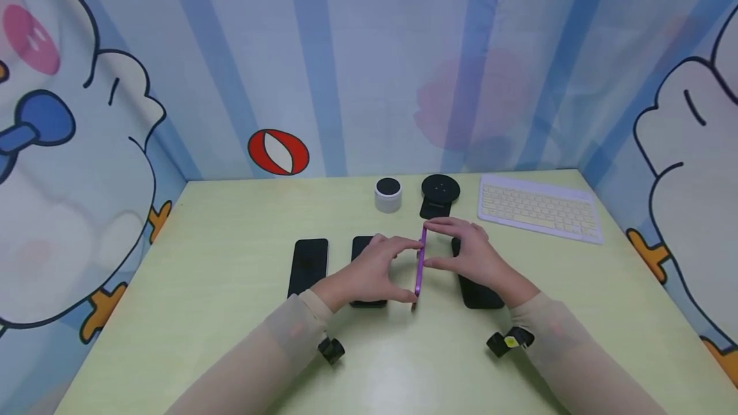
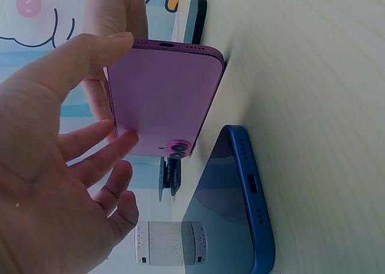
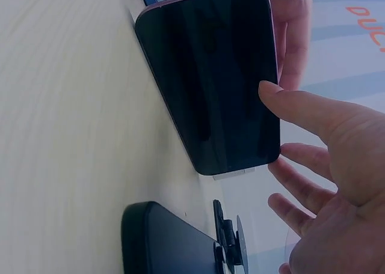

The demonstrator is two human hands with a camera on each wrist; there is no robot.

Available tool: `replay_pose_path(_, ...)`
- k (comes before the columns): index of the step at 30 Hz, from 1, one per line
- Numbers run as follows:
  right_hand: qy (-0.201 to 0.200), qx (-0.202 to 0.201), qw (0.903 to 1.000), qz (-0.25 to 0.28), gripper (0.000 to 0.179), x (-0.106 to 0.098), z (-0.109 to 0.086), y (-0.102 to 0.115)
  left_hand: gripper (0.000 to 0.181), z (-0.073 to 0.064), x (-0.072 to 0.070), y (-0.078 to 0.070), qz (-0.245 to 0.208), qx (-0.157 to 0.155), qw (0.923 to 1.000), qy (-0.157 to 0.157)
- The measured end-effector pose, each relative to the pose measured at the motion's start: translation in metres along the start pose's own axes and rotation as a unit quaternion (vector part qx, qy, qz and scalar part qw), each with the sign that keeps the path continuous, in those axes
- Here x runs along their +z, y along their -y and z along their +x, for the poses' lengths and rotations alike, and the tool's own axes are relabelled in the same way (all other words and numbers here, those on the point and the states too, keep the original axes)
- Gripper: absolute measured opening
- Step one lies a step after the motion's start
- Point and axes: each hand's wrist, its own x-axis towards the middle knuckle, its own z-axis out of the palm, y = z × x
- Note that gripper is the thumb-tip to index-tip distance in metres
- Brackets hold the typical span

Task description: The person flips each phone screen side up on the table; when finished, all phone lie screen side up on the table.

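Both hands hold a purple phone (image 1: 421, 262) on its long edge, close over the table. My left hand (image 1: 369, 276) has its thumb at the near end and its fingers along the upper edge. In the left wrist view the phone's purple back (image 2: 165, 91) and camera lenses (image 2: 177, 148) show. My right hand (image 1: 469, 253) pinches the far part, its thumb at the dark screen (image 3: 204, 88) in the right wrist view. Partly hidden under the left hand lies a blue-edged phone (image 2: 257, 196). Beneath the right hand is a dark phone (image 1: 481, 294).
Another dark phone (image 1: 308, 266) lies at the left. Behind the hands stand a small white cylinder with a black top (image 1: 388, 197) and a black round-topped stand (image 1: 441, 190). A lilac keyboard (image 1: 539, 209) lies at the back right, near the curtain (image 1: 380, 82).
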Motion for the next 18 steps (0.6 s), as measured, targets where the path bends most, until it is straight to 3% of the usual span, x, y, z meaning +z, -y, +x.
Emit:
replay_pose_path(8, 0.0, -0.017, 0.9983, 0.055, 0.062, 0.005, 0.006, -0.005, 0.087, -0.004, -0.007, 0.002, -0.003, -0.005, 1.0, 0.005)
replay_pose_path(18, 0.015, 0.021, 0.9954, 0.092, 0.066, 0.008, 0.009, -0.012, 0.085, -0.007, -0.009, 0.009, -0.004, -0.011, 0.9999, 0.009)
